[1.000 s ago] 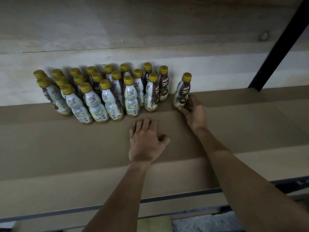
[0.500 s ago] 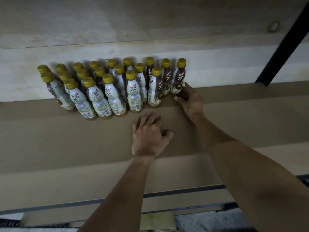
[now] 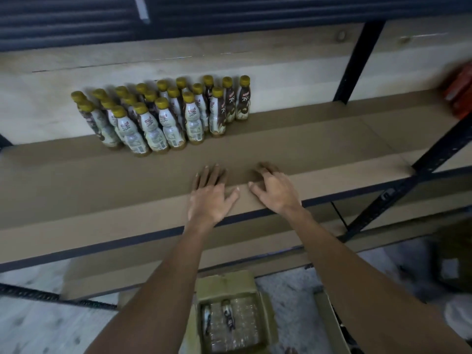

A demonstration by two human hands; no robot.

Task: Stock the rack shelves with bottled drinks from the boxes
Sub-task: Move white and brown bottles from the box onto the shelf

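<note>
Down at the floor, under the front edge of the rack, an open cardboard box (image 3: 265, 315) holds more wrapped bottles (image 3: 227, 319), their details too blurred to make out. Above it both forearms reach over the shelf (image 3: 89, 180). The left hand (image 3: 209, 196) lies palm down with fingers spread straight, grasping nothing; whether it rests on the board or floats just over it is hard to say. Just beside it the right hand (image 3: 274, 191) is also empty, its fingers loosely bent and apart. Well beyond the fingertips, at the back of the same shelf against the pale wall, the gold-capped drinks (image 3: 166, 118) stand upright in tight rows. The end bottle (image 3: 243, 102) closes the back row on the right. Farther right rises a black upright post (image 3: 357, 62), and past it something orange (image 3: 459, 95), blurred.
</note>
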